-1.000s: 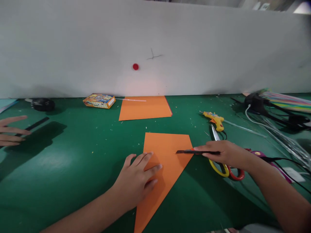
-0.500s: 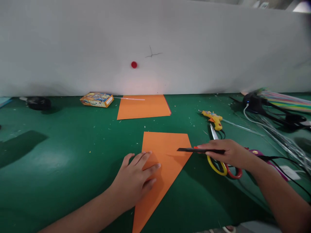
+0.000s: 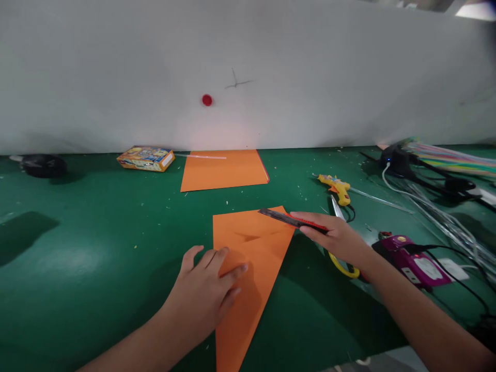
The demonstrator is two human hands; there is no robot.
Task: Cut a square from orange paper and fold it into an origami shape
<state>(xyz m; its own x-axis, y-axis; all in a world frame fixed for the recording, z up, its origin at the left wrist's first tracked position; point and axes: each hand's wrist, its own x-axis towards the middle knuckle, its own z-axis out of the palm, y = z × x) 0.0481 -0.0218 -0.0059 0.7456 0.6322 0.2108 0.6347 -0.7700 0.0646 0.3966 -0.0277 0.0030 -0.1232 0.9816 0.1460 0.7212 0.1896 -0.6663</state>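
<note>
An orange sheet of paper (image 3: 251,258), wide at the far end and narrowing toward me, lies on the green table. My left hand (image 3: 205,287) rests on its left side with the fingers spread. In my right hand (image 3: 335,235) is a red and black utility knife (image 3: 292,219), held above the far right part of the sheet with its dark blade pointing left. The blade's shadow falls on the paper, apart from the blade. Partly hidden under my right hand are scissors (image 3: 343,266) with a yellow handle loop.
More orange paper (image 3: 222,173) lies by the white wall, beside a small printed box (image 3: 147,158). To the right are a yellow glue gun (image 3: 336,188), a purple power device (image 3: 418,263) with cables, and clear sticks (image 3: 445,222). A black object (image 3: 44,166) sits far left.
My right hand has lifted the knife and moved it left and away from me, over the paper's far part. The orange sheet has turned slightly under my left hand, which stays spread on it.
</note>
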